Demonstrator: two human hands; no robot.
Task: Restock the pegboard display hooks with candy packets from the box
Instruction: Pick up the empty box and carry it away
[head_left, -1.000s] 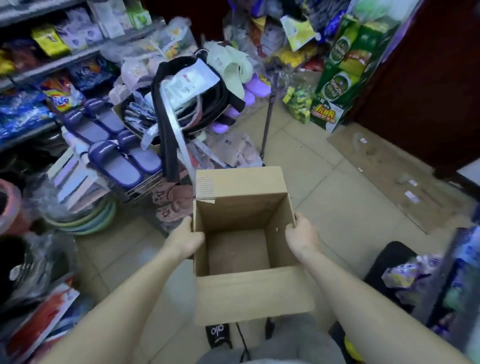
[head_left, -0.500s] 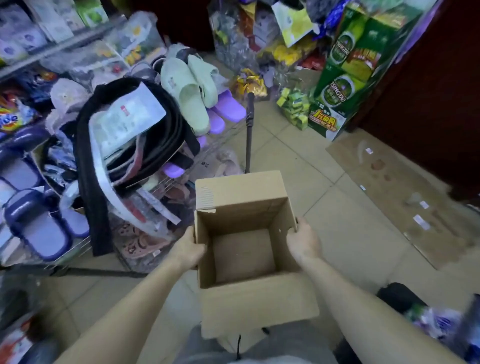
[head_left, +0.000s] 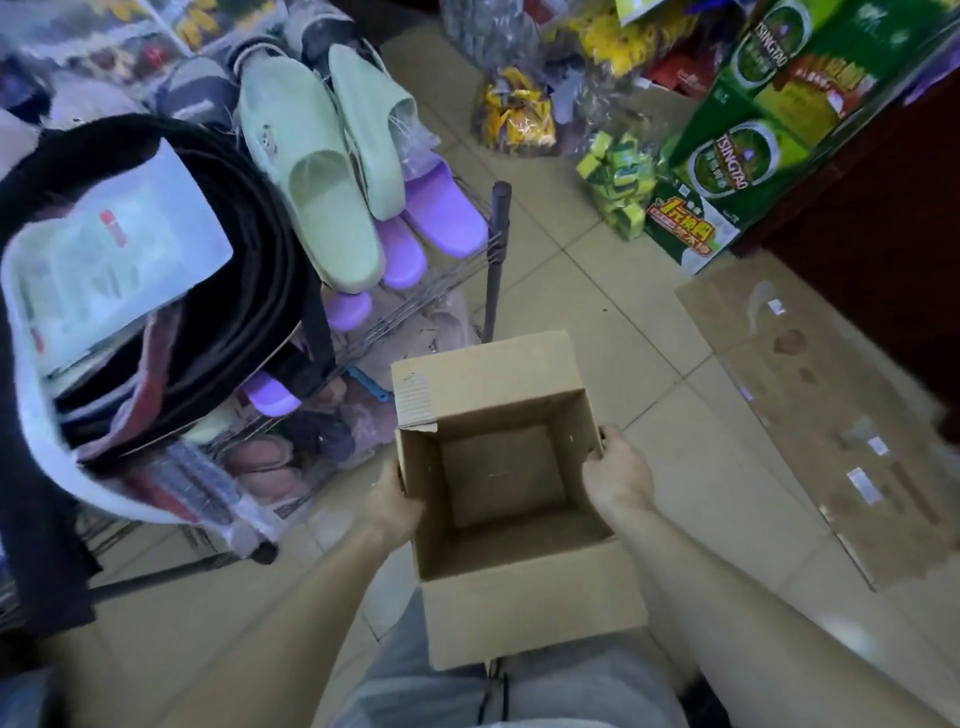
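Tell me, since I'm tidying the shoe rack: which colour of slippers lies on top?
The pale green slippers lie on top, their toes overlapping the purple slippers beneath them on the wire rack.

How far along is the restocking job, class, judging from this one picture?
Done: the cardboard box shows only its bare bottom, with no candy packets inside, so unloading looks finished. In hand: the left hand and right hand grip its side walls above the tiled floor. Left: no pegboard is in view, so the hooks cannot be checked.
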